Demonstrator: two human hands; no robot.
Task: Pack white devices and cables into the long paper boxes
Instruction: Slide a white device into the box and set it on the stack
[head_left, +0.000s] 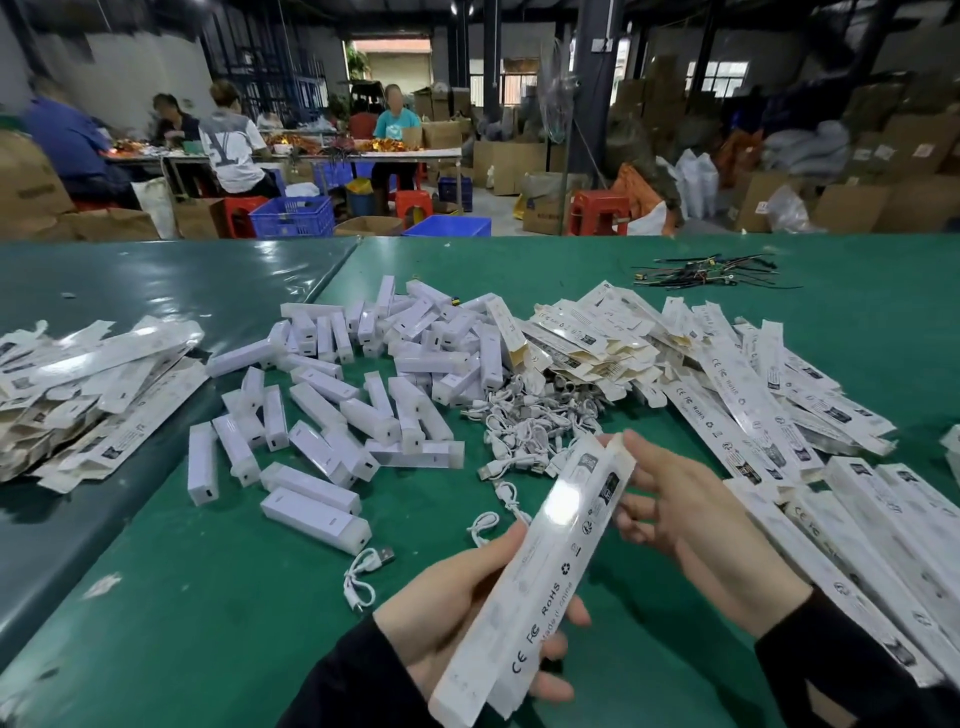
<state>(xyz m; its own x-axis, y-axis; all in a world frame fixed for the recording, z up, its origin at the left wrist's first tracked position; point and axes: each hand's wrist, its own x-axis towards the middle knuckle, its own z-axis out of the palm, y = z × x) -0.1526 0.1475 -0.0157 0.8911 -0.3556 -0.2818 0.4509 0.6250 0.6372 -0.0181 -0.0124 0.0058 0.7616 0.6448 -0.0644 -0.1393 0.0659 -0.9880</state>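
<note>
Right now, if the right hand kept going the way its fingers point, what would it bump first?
The right hand points left at the long paper box that the left hand grips; it likely meets that box's far end first.

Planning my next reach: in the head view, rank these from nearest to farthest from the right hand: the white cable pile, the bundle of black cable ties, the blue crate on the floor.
From the right hand:
1. White cable pile, on the table just left of the fingertips.
2. Black cable ties, at the table's far edge.
3. Blue crate, on the floor beyond the table, far left.
</note>
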